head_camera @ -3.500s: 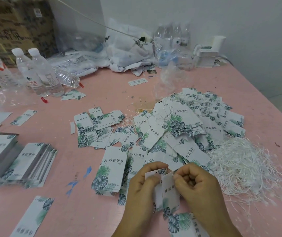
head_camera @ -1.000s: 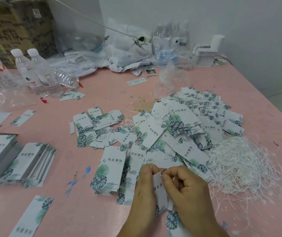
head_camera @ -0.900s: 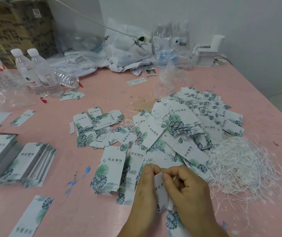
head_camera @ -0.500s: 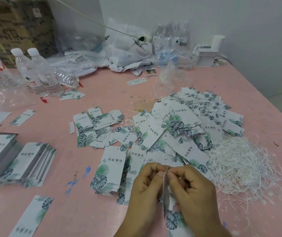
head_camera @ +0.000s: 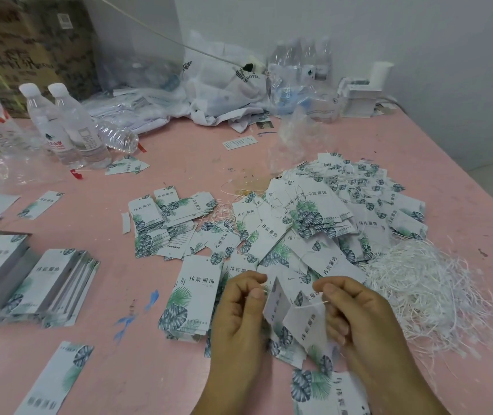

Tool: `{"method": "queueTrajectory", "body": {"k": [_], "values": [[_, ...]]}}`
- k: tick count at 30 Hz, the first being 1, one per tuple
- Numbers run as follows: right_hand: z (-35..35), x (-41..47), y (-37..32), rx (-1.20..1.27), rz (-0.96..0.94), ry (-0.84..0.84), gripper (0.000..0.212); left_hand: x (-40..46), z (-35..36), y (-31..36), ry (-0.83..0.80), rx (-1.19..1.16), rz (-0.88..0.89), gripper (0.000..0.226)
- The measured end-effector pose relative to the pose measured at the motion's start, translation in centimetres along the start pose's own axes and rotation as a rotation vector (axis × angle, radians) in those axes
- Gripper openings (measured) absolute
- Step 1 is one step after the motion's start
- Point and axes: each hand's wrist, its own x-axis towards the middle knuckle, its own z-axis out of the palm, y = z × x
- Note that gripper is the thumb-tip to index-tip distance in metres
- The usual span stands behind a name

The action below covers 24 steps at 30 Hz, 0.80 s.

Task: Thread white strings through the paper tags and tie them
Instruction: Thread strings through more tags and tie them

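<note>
Two white leaf-printed paper tags (head_camera: 293, 316) hang between my hands, low in the middle of the view. A thin white string (head_camera: 309, 305) runs through their tops. My left hand (head_camera: 239, 313) pinches one end of the string, and my right hand (head_camera: 356, 313) pinches the other end. The hands are held apart with the tags fanned open between them. A loose heap of white strings (head_camera: 424, 292) lies just right of my right hand. A big pile of tags (head_camera: 323, 223) covers the table beyond my hands.
Neat tag stacks (head_camera: 39, 280) sit at the left, and a single tag (head_camera: 56, 378) lies near the front edge. Water bottles (head_camera: 65, 124), plastic bags (head_camera: 224, 85) and cardboard boxes (head_camera: 30, 40) line the back of the pink table (head_camera: 179, 151).
My hands were pressed together on the tags; now they have drawn apart, stretching the string and letting the two tags fan open.
</note>
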Motion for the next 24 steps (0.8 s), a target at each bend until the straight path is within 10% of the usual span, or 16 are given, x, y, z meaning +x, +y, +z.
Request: {"method": "queueTrajectory", "body": {"k": [15, 24], "values": [[-2.8, 1.4, -1.4, 0.641, 0.322, -0.156, 0.042, 1.5, -1.1, 1.0, 0.119, -0.564, -0.352, 0.012], [-2.8, 0.9, -1.7, 0.707, 0.241, -0.212, 0.061, 0.9, -0.5, 0.7, -0.040, -0.281, -0.297, 0.012]]}}
